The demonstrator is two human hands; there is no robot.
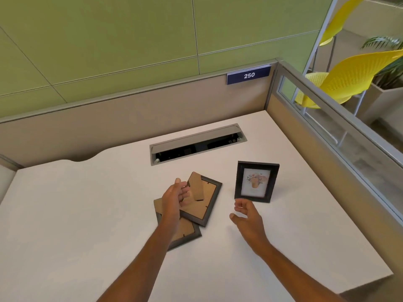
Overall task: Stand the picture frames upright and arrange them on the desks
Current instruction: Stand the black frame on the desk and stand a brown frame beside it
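Black-framed and already upright, one picture frame (256, 182) stands near the worktop's right side, while two more frames (202, 203) lie face down and overlapping just to its left, cardboard backs and an easel flap up. My left hand (176, 198) hovers open over that pair, seemingly to take the top one, and my right hand (245, 215) hangs open and empty just before the standing frame. Around them stretches the white worktop (87, 214), a cable hatch (197, 143), tan partitions with a "250" tag (248, 75), and yellow chairs (349, 77) beyond.

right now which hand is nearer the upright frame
Right. The right hand hovers open just below the upright frame; the left hand is off to its left, over the face-down frames.
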